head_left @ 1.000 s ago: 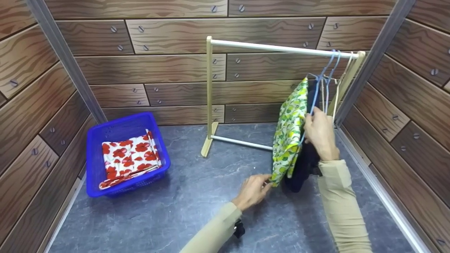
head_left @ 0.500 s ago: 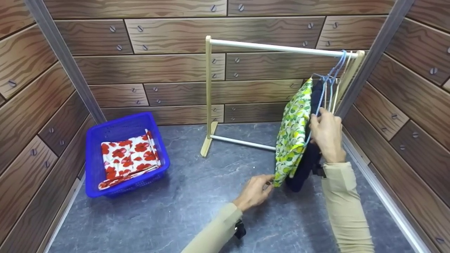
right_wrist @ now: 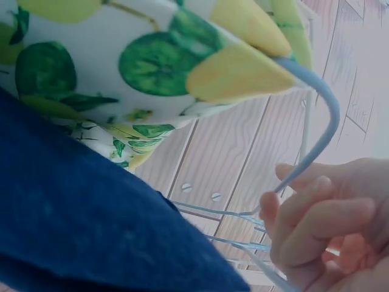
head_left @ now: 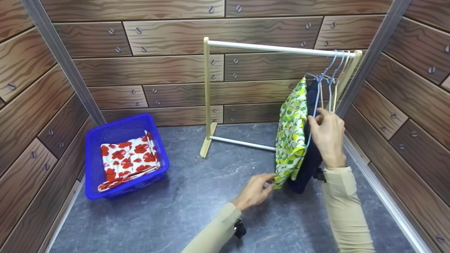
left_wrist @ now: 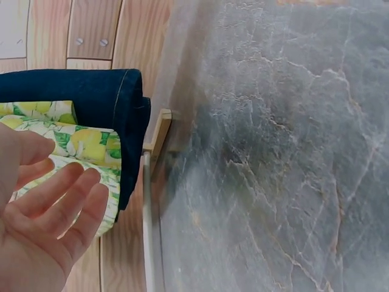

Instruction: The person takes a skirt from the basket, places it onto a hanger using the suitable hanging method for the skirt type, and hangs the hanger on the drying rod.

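A cloth printed with lemons and green leaves hangs from a blue hanger near the rack's right end. My right hand pinches the side of that hanger between thumb and fingertips. The right wrist view shows its blue tube running from the cloth to my fingers. My left hand is at the cloth's lower left corner, fingertips touching or very near it, fingers loosely bent. Dark blue denim hangs just behind the lemon cloth, on another blue hanger.
The clothes rack has a white top rail and wooden posts. A beige hanger hangs beside its right post. To the left, a blue basket holds folded red-flowered cloth. Wood-patterned walls enclose the grey floor.
The blue hanger and lemon cloth swung right, then partly back left, its hook shifting along the rail. My right hand moved slightly right, still holding the hanger. My left hand barely moved.
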Tool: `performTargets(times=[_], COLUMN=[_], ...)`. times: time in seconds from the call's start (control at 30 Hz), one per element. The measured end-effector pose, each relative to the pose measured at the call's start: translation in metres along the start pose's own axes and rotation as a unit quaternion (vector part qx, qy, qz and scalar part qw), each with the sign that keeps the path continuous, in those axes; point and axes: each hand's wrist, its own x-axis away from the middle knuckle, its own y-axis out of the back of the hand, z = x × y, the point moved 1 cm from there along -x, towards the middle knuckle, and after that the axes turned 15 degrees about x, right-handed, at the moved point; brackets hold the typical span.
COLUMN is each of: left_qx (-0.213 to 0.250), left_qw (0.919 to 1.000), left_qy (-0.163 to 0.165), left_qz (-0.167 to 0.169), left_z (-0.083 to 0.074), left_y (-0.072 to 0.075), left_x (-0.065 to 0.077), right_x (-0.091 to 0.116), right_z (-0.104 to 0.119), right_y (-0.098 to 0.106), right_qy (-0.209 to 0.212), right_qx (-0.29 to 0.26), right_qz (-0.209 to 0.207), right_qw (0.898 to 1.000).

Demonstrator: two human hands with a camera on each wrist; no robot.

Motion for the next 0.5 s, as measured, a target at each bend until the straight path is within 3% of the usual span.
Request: performTargets(times=[0.2,0.5], left_qx=[0.013,-0.011], left_qw=[0.9999,0.9987], left_qy=[-0.007,-0.028], left_qz=[-0.006,-0.041], left_z=[0.000,0.002], left_y=[0.010,0.034], left_x=[-0.001,0.003], right_x=[0.007,0.013], right_z=[0.003,0.004], right_y=[-0.004,-0.013], right_qy=[0.011,0.051], right_qx=[-0.007,0.006], right_qz=[-0.036,-0.081], right_qw=[0.999,0.995])
